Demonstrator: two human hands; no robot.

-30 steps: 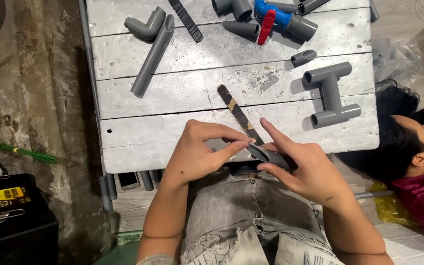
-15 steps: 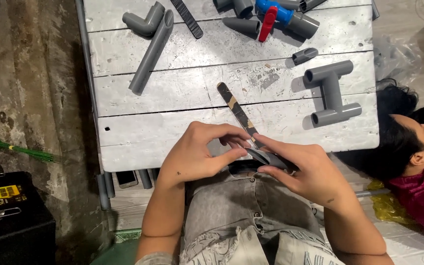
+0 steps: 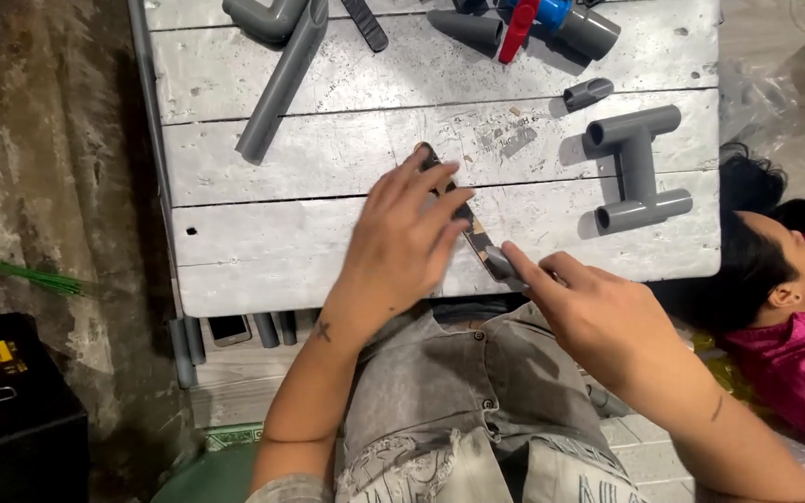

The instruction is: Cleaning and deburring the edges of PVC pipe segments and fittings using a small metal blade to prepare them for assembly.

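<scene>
The white plank table holds grey pipe pieces far right. Near its edge, the left hand lies flat, fingers spread, on a thin dark blade — the right hand pinches the blade's near end. Next, a steady, careful grip seems needed.

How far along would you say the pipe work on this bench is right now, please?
Done: an H-shaped grey pipe assembly lies joined on the bench. In hand: the left hand and right hand both rest on a narrow flat tool. Left: a loose grey pipe with elbow and a blue valve.
</scene>
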